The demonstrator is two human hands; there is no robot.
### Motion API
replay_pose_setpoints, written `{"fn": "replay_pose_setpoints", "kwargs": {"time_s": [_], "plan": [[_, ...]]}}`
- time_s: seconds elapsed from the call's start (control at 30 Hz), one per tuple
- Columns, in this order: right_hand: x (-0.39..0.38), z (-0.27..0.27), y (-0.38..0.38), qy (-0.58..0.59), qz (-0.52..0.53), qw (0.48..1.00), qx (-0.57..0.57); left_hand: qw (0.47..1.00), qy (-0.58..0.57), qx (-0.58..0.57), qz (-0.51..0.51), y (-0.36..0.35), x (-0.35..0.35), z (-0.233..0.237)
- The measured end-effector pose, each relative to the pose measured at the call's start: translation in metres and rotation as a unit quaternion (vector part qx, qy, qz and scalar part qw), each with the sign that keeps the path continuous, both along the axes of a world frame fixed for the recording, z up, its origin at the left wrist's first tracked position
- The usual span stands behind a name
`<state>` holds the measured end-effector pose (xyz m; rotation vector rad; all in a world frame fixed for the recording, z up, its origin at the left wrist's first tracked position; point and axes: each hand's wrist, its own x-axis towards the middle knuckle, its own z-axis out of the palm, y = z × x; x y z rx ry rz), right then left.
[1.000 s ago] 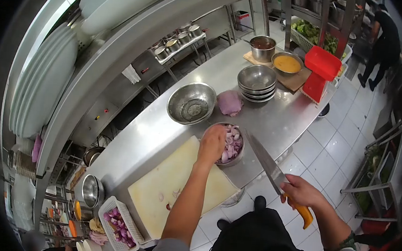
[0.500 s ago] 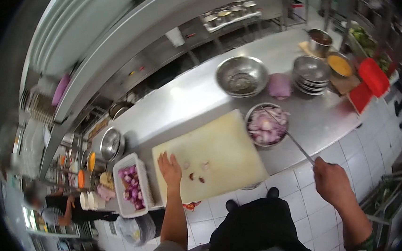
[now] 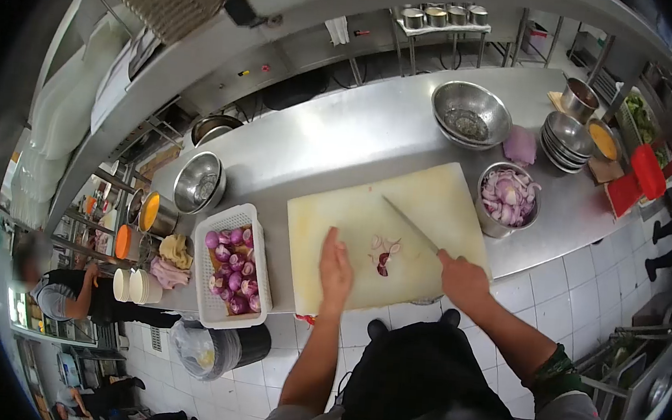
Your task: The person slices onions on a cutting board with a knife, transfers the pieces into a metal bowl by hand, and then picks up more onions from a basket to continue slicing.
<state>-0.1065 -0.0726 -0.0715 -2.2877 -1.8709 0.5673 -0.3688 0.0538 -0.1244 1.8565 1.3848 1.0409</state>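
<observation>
My right hand (image 3: 466,283) is closed round the handle of a knife (image 3: 412,225). Its blade slants across the pale cutting board (image 3: 323,217), tip pointing up and left. My left hand (image 3: 337,269) is at the left part of the board, fingers stretched out and edge-on, holding nothing. Between the two hands lie a few red onion scraps (image 3: 383,263), some pale and some dark. To the board's right stands a metal pot heaped with sliced red onion (image 3: 508,196). On the left, a white plastic basket (image 3: 265,287) holds several peeled red onions (image 3: 233,261).
Metal bowls (image 3: 470,114) stand behind the board, with more stacked bowls (image 3: 566,141) farther right. Another bowl (image 3: 200,183) is at the left, near paper cups (image 3: 140,287). A lined bin (image 3: 250,345) stands below the basket. A co-worker (image 3: 69,292) is at far left.
The knife has moved from over the onion pot onto the board. My left hand has turned from flat to edge-on beside the scraps, which now lie closer together. The view has shifted.
</observation>
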Motion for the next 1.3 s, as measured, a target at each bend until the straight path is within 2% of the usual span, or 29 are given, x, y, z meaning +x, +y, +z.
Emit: {"fn": "replay_pose_setpoints", "kwargs": {"time_s": [0.07, 0.13, 0.2, 0.23, 0.27, 0.37, 0.4, 0.5, 0.53, 0.6, 0.7, 0.73, 0.87, 0.97, 1.0, 1.07, 1.17, 1.3], "plan": [[-0.021, 0.011, -0.016, 0.026, 0.02, 0.999, -0.03, 1.0, 0.014, -0.001, -0.004, 0.017, -0.022, 0.004], [-0.03, 0.013, -0.03, 0.069, 0.031, 0.996, -0.043, 0.993, 0.083, 0.041, -0.075, 0.03, -0.016, -0.01], [-0.017, 0.011, -0.044, 0.196, -0.059, 0.977, -0.054, 0.976, 0.147, 0.085, -0.138, 0.036, -0.001, -0.021], [-0.008, 0.012, -0.051, 0.257, -0.102, 0.959, -0.059, 0.965, 0.176, 0.108, -0.164, 0.035, 0.01, -0.025], [0.002, 0.016, -0.062, 0.366, -0.183, 0.908, -0.094, 0.952, 0.205, 0.13, -0.189, 0.031, 0.02, -0.03], [0.017, -0.023, -0.091, 0.489, -0.239, 0.824, -0.16, 0.945, 0.185, 0.146, -0.228, -0.003, 0.035, -0.023], [0.008, -0.023, -0.091, 0.524, -0.235, 0.808, -0.129, 0.954, 0.166, 0.128, -0.214, -0.012, 0.039, -0.02], [-0.018, -0.035, -0.076, 0.529, -0.221, 0.809, -0.13, 0.987, 0.101, 0.025, -0.119, -0.039, 0.061, -0.016], [-0.025, -0.04, -0.07, 0.545, -0.216, 0.798, -0.137, 0.991, 0.098, 0.04, -0.082, -0.041, 0.069, -0.011], [-0.039, -0.034, -0.056, 0.524, -0.182, 0.822, -0.126, 0.993, 0.092, 0.071, -0.009, -0.041, 0.084, -0.004], [-0.057, -0.029, -0.05, 0.501, -0.149, 0.84, -0.143, 0.985, 0.154, 0.08, -0.006, -0.035, 0.093, -0.016], [-0.059, -0.028, -0.047, 0.495, -0.137, 0.845, -0.149, 0.993, 0.098, 0.061, 0.013, -0.035, 0.093, -0.022], [-0.06, -0.048, -0.045, 0.557, -0.069, 0.808, -0.18, 0.993, 0.106, 0.038, 0.047, -0.03, 0.088, -0.033], [-0.033, -0.025, -0.054, 0.571, -0.05, 0.804, -0.156, 0.994, 0.067, 0.084, 0.027, -0.036, 0.106, -0.018], [-0.021, -0.016, -0.058, 0.563, -0.068, 0.815, -0.122, 0.994, 0.042, 0.103, 0.006, -0.036, 0.126, 0.0], [0.009, 0.007, -0.072, 0.54, -0.105, 0.833, -0.06, 0.99, -0.011, 0.135, -0.031, -0.039, 0.181, 0.037], [0.064, 0.058, -0.094, 0.518, -0.182, 0.834, -0.055, 0.979, -0.054, 0.171, -0.094, -0.028, 0.265, 0.078], [0.12, 0.081, -0.146, 0.511, -0.261, 0.818, -0.047, 0.974, -0.023, 0.077, -0.214, 0.0, 0.34, 0.073]]}}
